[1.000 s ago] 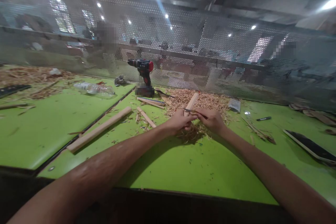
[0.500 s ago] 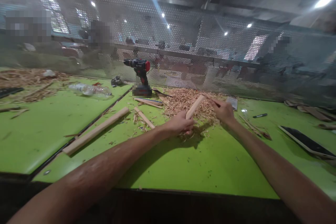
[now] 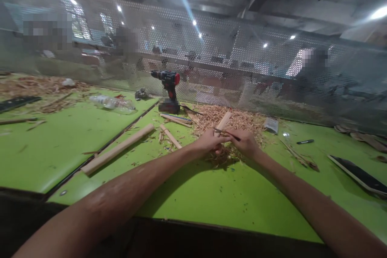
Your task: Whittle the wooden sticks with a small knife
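My left hand (image 3: pixel 209 142) is closed round a pale piece of wood (image 3: pixel 223 123), which points up and away over the wood shavings (image 3: pixel 246 123). My right hand (image 3: pixel 246 142) grips a knife (image 3: pixel 232 133) whose thin dark blade lies across the wood, just beyond my left fingers. My two hands are close together, and my left thumb reaches toward the knife. The lower end of the wood is hidden in my left hand. Loose shavings lie beneath both hands on the green tabletop (image 3: pixel 211 201).
A cordless drill (image 3: pixel 169 84) stands behind the shavings. Left lie a thick wooden rod (image 3: pixel 117 149), a thinner stick (image 3: pixel 171 136) and a plastic bottle (image 3: pixel 113 104). To the right are a marker (image 3: pixel 305 142) and a phone-like dark slab (image 3: pixel 358 173). A perforated screen (image 3: pixel 205 64) runs along the back.
My right hand with the knife has come back down along the wood toward my left hand. The wood now sits lower, and the whole view has shifted slightly.
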Available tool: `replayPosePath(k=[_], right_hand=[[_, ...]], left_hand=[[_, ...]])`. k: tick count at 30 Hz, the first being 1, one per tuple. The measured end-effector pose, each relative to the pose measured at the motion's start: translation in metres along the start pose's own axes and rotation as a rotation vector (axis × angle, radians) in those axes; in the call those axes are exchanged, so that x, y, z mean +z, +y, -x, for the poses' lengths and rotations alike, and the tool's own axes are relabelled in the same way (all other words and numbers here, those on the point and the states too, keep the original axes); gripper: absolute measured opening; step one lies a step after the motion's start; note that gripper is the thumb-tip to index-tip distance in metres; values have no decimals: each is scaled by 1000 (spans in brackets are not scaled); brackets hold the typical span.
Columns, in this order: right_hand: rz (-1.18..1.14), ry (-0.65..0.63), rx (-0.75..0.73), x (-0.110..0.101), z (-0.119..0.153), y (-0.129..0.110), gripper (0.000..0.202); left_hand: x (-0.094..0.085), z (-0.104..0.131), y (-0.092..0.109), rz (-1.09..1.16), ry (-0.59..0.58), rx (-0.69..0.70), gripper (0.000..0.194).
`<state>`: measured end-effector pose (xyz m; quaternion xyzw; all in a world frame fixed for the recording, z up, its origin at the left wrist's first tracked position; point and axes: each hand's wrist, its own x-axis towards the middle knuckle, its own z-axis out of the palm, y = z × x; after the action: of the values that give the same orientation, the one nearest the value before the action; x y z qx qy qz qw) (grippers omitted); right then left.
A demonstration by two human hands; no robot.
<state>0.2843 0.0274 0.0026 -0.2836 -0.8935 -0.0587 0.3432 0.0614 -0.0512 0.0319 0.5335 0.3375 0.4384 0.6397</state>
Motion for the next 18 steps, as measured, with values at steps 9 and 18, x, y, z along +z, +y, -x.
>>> replayPosePath(k=[9, 18], right_hand=[[92, -55, 16, -2, 3, 11, 32], [197, -19, -12, -9, 4, 22, 43]], left_hand=[[-6, -2, -4, -238, -15, 8, 6], [-7, -4, -10, -270, -7, 24, 14]])
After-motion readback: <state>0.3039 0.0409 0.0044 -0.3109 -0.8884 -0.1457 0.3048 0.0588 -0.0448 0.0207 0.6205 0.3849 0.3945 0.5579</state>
